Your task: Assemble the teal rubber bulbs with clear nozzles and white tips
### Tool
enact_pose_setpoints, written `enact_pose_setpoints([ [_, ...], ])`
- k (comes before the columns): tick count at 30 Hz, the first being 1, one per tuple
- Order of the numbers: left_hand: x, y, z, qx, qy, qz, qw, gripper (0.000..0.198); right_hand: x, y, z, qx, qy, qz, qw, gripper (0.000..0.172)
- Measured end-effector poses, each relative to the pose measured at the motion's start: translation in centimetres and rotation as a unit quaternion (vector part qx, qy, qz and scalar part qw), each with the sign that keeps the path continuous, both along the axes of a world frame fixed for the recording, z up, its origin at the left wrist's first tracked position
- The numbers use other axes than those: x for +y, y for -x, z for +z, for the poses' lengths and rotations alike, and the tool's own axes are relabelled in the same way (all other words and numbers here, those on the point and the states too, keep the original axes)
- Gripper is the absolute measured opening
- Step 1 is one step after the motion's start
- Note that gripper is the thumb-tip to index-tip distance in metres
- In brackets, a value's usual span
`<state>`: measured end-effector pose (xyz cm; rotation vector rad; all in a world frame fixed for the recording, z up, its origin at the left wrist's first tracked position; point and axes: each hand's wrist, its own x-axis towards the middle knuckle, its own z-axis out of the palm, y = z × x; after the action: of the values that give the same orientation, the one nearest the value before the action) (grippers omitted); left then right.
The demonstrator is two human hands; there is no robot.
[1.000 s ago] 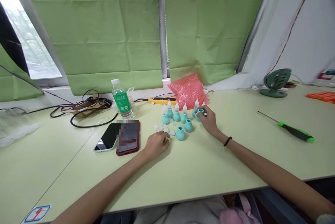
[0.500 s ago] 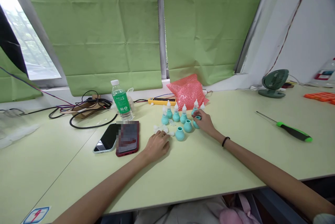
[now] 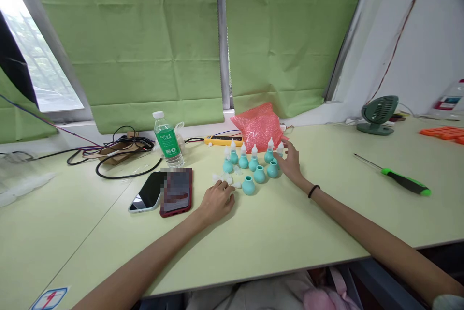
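Note:
Several turquoise bulb syringes with white nozzles [image 3: 254, 159] stand upright in a cluster on the table. In front of them are three turquoise bulbs without nozzles, one of them the nearest bulb [image 3: 248, 185]. My right hand [image 3: 291, 161] is at the right end of the cluster, thumb and index finger around the rightmost bulb syringe [image 3: 280, 148], which the fingers partly hide. My left hand [image 3: 216, 202] rests on the table, fingers loosely bent and thumb apart, holding nothing visible. Its fingertips lie beside loose translucent white nozzle pieces [image 3: 227, 178].
Behind the bulbs lie a pink bubble-wrap bag [image 3: 258, 126] and a yellow power strip [image 3: 223, 141]. To the left are a water bottle [image 3: 167, 140], two phones [image 3: 177, 194] and black cables [image 3: 119, 155]. A screwdriver [image 3: 404, 182] and a green fan [image 3: 379, 114] are on the right.
My right hand has moved slightly right and back, from a bulb without a nozzle to the rightmost bulb syringe. That bulb now stands free. The left hand has stayed put.

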<state>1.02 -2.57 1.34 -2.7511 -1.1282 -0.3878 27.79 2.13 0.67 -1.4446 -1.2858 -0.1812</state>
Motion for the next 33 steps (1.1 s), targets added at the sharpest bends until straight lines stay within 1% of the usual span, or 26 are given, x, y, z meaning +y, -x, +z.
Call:
enact_pose_setpoints([
  [2,0.0,0.0,0.0,0.003,0.0,-0.001,1.0,0.025,0.4,-0.4,-0.6,0.051,0.025,0.012,0.998,0.054],
  [3,0.0,0.0,0.0,0.004,0.001,-0.001,1.0,0.025,0.6,-0.6,-0.9,0.074,0.032,0.012,0.997,0.054],
  [4,0.0,0.0,0.0,0.005,0.001,-0.001,1.0,0.024,0.8,-0.8,-1.1,0.089,0.038,0.011,0.995,0.052],
  [8,-0.1,0.0,0.1,0.001,0.0,-0.004,1.0,0.024,1.0,-1.0,-1.4,0.1,0.032,0.009,0.994,0.028],
  [9,-0.1,0.0,0.1,-0.002,0.0,-0.005,1.0,0.024,0.9,-1.0,-1.2,0.1,0.023,0.005,0.995,0.026],
  [11,-0.1,0.0,0.1,-0.015,-0.003,-0.003,1.0,0.024,0.6,-0.6,-0.5,0.1,-0.005,-0.011,0.995,0.028],
  [14,-0.2,0.0,0.2,-0.061,-0.002,-0.001,0.998,0.025,-0.6,0.6,0.7,0.077,-0.096,-0.022,0.992,0.032],
  [16,-0.5,0.1,0.4,-0.11,0.007,-0.009,0.994,0.024,-1.7,1.8,1.4,0.055,-0.151,0.007,0.987,0.032],
  [17,-0.6,0.1,0.6,-0.137,0.014,-0.017,0.99,0.024,-2.4,2.6,1.6,0.043,-0.164,0.032,0.985,0.032],
  [19,-0.9,0.3,0.9,-0.184,0.029,-0.039,0.982,0.024,-3.9,4.1,1.7,-0.002,-0.167,0.095,0.981,0.03],
  [20,-1.0,0.4,1.0,-0.203,0.036,-0.051,0.977,0.023,-4.7,4.8,1.7,-0.044,-0.167,0.13,0.976,0.03],
  [21,-1.1,0.5,1.1,-0.219,0.043,-0.063,0.973,0.023,-5.5,5.6,1.7,-0.097,-0.165,0.164,0.968,0.029],
  [23,-1.3,0.6,1.2,-0.242,0.057,-0.092,0.964,0.022,-7.0,7.0,1.6,-0.206,-0.165,0.225,0.938,0.028],
  [24,-1.4,0.5,1.2,-0.25,0.063,-0.107,0.96,0.022,-7.6,7.6,1.6,-0.243,-0.168,0.246,0.923,0.025],
  [25,-1.5,0.5,1.2,-0.256,0.071,-0.12,0.957,0.022,-8.1,8.1,1.5,-0.269,-0.161,0.261,0.913,0.022],
  [27,-1.6,0.3,1.1,-0.263,0.103,-0.135,0.95,0.023,-8.6,8.7,1.4,-0.297,-0.134,0.275,0.905,0.016],
  [31,-1.7,-0.1,1.1,-0.268,0.208,-0.124,0.932,0.039,-8.5,8.9,1.0,-0.309,-0.072,0.284,0.905,0.013],
  [33,-1.7,-0.2,1.0,-0.278,0.249,-0.121,0.92,0.042,-8.4,8.8,0.7,-0.304,-0.051,0.295,0.904,0.013],
])
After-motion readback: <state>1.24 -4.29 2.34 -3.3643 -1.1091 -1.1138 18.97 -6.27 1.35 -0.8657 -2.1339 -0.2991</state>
